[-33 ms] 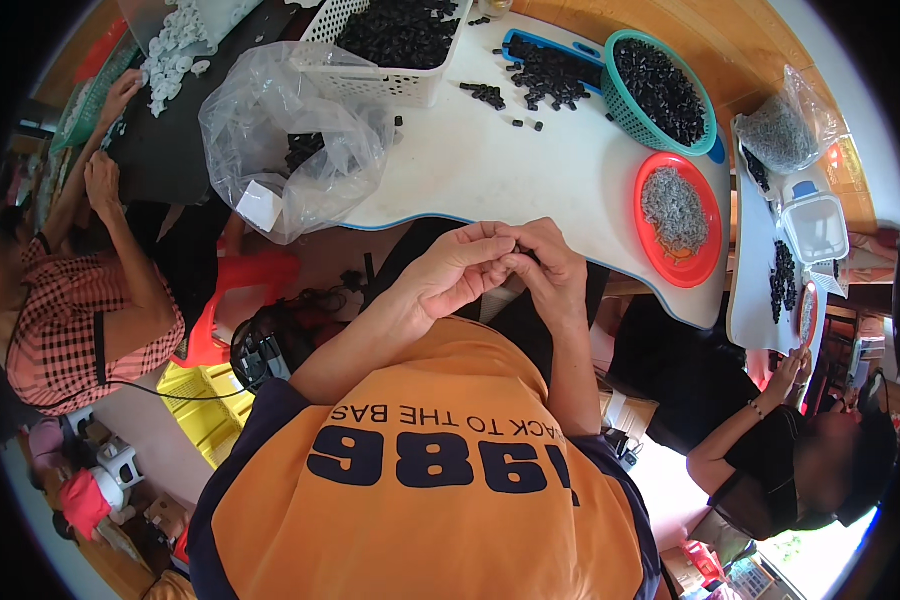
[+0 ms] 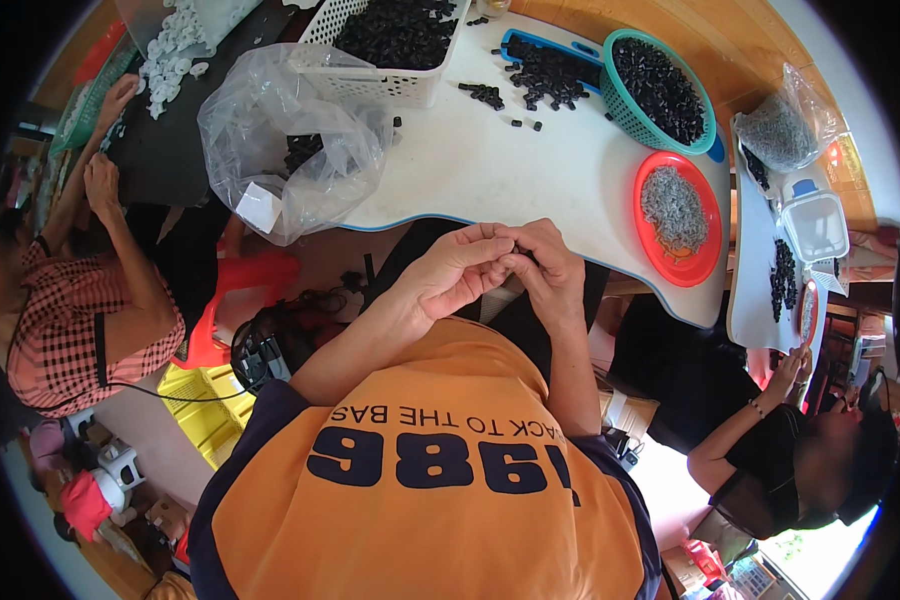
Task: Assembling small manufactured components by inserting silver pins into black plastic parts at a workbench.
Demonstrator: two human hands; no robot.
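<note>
My left hand and my right hand meet in front of my chest, just off the table's near edge. Both are closed, thumbs and fingertips pinched around a small dark piece. Most of that piece is hidden by the fingers, so its exact kind does not show. It looks similar in colour to the small black parts heaped on the white table beyond. To the right of my hands, a red plate bears a pile of small metal-grey pieces.
At the table's back are a white basket and a green basket of black parts, plus a blue tray. A clear plastic bag overhangs the left edge. Co-workers sit left and right.
</note>
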